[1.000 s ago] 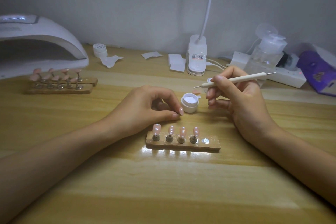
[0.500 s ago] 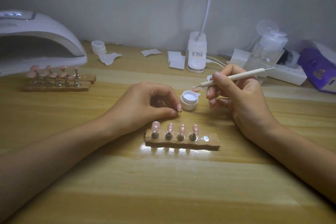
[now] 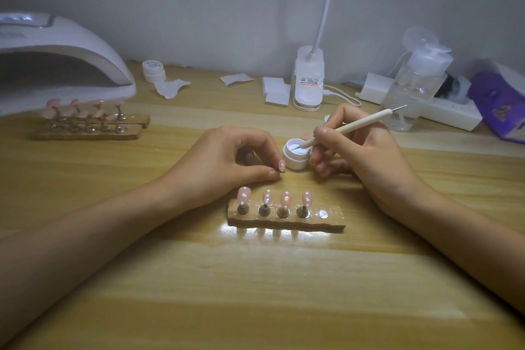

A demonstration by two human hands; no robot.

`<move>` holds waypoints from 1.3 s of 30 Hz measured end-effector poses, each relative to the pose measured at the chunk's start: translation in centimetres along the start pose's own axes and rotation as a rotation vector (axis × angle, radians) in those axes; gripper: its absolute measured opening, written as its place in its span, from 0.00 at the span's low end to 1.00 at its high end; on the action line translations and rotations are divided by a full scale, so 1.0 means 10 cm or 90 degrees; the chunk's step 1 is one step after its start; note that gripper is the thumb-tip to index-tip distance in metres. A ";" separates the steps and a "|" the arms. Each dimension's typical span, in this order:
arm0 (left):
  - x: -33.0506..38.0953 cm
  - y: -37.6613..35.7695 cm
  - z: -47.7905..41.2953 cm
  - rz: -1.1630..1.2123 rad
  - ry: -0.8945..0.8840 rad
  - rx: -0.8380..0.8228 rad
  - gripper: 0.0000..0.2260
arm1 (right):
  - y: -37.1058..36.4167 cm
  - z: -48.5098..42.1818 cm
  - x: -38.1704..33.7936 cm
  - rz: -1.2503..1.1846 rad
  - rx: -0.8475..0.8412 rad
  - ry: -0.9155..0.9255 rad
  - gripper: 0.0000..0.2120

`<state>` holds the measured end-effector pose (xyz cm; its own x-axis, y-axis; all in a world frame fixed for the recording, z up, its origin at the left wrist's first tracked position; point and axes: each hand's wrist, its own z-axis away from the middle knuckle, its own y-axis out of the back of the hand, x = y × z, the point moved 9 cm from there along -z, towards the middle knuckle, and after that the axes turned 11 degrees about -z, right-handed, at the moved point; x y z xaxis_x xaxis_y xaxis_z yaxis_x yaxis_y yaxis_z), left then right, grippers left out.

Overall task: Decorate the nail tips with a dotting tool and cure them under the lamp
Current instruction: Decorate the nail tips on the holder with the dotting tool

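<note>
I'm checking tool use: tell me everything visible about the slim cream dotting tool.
The slim cream dotting tool is a pale stick with a thin metal point at each end. The right hand pinches it low down, tilted, its upper point rising to the right, its lower tip dipped in the small open white jar.

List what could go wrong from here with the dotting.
1. The dotting tool in the right hand has its tip in the open white jar, which no hand grips; a sideways push might tip it.
2. An overloaded tip could drip on the way to the nail tips on the wooden stand.
3. The left hand rests just behind those dotted tips; if they are uncured, a brush could smear them.
</note>
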<state>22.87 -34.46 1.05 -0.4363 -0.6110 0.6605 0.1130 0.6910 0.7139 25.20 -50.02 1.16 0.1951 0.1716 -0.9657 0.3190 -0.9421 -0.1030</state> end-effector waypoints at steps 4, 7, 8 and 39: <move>0.00 0.00 0.00 0.004 -0.002 -0.001 0.07 | -0.01 0.00 0.01 0.007 -0.005 -0.007 0.09; 0.01 0.00 0.00 0.004 -0.004 -0.001 0.07 | 0.00 0.00 0.02 0.010 -0.006 -0.007 0.08; 0.01 0.00 0.00 0.004 -0.005 -0.001 0.07 | 0.00 0.00 0.02 0.010 -0.005 -0.007 0.08; 0.00 0.00 0.00 -0.007 -0.011 0.010 0.08 | 0.11 0.00 -0.08 -0.119 0.067 0.028 0.11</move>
<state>22.90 -34.46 1.05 -0.4523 -0.6126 0.6482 0.0942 0.6899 0.7177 25.42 -51.16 1.81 0.1826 0.3565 -0.9163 0.2553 -0.9172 -0.3060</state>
